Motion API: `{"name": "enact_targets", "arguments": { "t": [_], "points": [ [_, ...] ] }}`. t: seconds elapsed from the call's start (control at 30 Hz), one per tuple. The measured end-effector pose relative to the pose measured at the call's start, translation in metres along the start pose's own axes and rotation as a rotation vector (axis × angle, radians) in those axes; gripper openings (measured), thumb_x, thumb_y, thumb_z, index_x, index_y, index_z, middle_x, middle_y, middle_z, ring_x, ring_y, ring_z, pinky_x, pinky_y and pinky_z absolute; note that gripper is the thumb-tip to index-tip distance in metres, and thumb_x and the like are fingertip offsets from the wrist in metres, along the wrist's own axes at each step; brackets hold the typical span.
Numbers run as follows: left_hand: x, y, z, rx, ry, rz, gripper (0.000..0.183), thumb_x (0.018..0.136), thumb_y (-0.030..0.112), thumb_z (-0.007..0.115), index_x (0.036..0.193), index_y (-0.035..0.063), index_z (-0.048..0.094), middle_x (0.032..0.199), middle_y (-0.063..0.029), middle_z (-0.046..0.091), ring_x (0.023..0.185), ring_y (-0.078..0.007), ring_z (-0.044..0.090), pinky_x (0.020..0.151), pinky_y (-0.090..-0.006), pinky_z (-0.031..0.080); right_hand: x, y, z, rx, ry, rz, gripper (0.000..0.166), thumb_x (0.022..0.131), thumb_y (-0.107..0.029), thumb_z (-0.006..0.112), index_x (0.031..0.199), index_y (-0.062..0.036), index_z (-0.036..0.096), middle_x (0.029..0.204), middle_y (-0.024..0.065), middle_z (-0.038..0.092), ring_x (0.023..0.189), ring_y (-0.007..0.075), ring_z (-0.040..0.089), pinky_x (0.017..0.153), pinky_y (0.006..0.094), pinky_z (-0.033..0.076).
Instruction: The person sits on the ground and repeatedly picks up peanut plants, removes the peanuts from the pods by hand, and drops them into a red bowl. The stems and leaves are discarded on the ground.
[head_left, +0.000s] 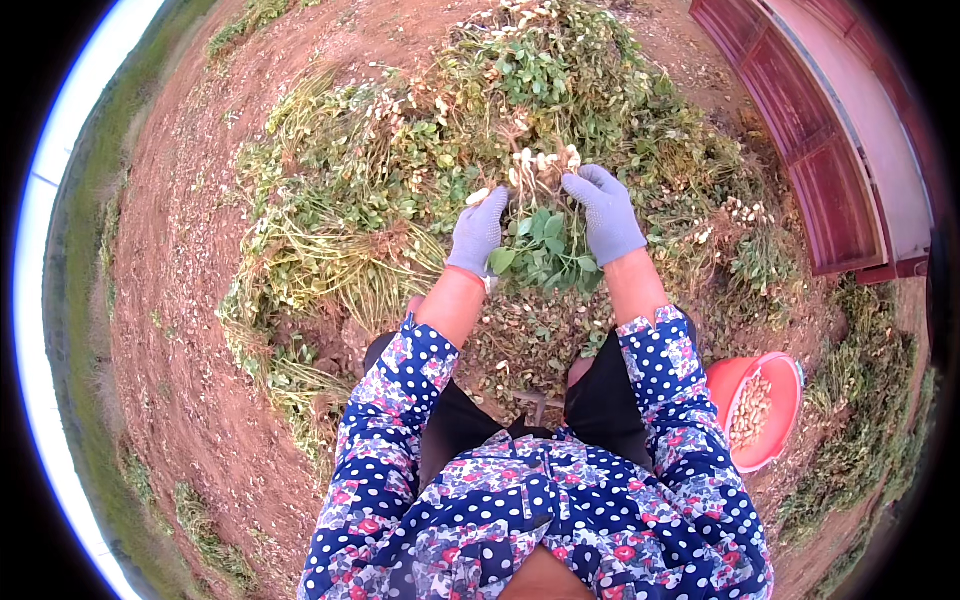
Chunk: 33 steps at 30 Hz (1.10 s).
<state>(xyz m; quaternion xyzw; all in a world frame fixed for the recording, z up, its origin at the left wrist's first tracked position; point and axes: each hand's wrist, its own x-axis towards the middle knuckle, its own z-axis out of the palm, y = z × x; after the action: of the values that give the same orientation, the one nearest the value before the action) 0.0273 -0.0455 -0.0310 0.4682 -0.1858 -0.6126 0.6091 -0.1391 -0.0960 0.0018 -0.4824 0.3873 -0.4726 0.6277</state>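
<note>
My right hand (606, 214), in a pale purple knit glove with a dotted grip, pinches an uprooted peanut plant near its roots. That plant's green leaves (551, 244) hang down between my wrists, and its cluster of pale peanut pods (541, 163) points away from me. My left hand (480, 231), gloved the same way, is just left of the plant with its fingers curled. A peanut pod (478, 196) with some dry root shows at its fingertips; the fingers hide part of the grip.
A large heap of pulled peanut plants (360, 172) spreads ahead and to the left. On my right stands a pink-red bucket (784, 405), tilted in view, holding loose peanuts (750, 416). Dark red door panels (817, 165) are at the upper right. Bare reddish soil (187, 262) lies left.
</note>
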Motion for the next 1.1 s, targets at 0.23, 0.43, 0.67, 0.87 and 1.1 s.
{"name": "enact_targets", "arguments": {
  "t": [0.23,0.43,0.67,0.87,1.1],
  "points": [
    [0.010,-0.022,0.000,0.238,-0.071,-0.063,0.044,0.088,0.039,0.055,0.104,-0.0011,0.064,0.094,-0.0084,0.066,0.080,-0.0143,0.062,0.073,-0.0273,0.048,-0.007,-0.023,-0.010,0.007,-0.002,-0.077,0.016,0.083,-0.016,0.065,0.087,-0.0009,0.061,0.078,-0.0016,0.059,0.072,0.0048,0.049,0.066,0.0207,0.039],
    [0.002,-0.025,0.007,1.000,0.029,0.347,0.063,0.080,0.052,0.060,0.110,-0.0029,0.058,0.107,-0.0201,0.062,0.099,-0.0301,0.060,0.089,-0.0358,0.045,-0.009,-0.036,-0.034,-0.085,-0.031,-0.020,0.017,0.085,-0.018,0.063,0.085,-0.0014,0.062,0.076,-0.0024,0.059,0.071,0.0047,0.049,0.065,0.0209,0.039],
    [-0.010,0.019,0.003,0.678,-0.020,0.238,0.052,0.085,0.040,0.061,0.110,-0.0049,0.059,0.105,-0.0154,0.063,0.097,-0.0225,0.059,0.086,-0.0318,0.045,-0.007,-0.030,-0.028,-0.209,-0.017,-0.085,0.020,0.084,-0.020,0.064,0.083,-0.0007,0.062,0.072,-0.0033,0.056,0.068,0.0045,0.047,0.061,0.0220,0.039],
    [-0.024,0.050,0.045,0.803,-0.364,0.153,0.048,0.084,0.041,0.060,0.105,-0.0021,0.062,0.090,-0.0028,0.061,0.080,-0.0101,0.053,0.070,-0.0256,0.044,-0.006,-0.017,-0.009,-0.523,0.023,-0.178,0.027,0.080,-0.026,0.066,0.086,0.0005,0.063,0.073,0.0094,0.064,0.067,0.0147,0.058,0.063,0.0295,0.046],
    [-0.007,0.017,0.035,0.310,-0.311,0.234,0.040,0.085,0.032,0.063,0.110,0.0008,0.060,0.098,-0.0032,0.063,0.087,-0.0102,0.057,0.074,-0.0261,0.046,-0.008,-0.003,0.012,-0.802,-0.158,-0.574,0.022,0.083,-0.022,0.061,0.089,-0.0009,0.063,0.096,0.0196,0.062,0.080,0.0306,0.062,0.071,0.0362,0.048]
  ]
}}
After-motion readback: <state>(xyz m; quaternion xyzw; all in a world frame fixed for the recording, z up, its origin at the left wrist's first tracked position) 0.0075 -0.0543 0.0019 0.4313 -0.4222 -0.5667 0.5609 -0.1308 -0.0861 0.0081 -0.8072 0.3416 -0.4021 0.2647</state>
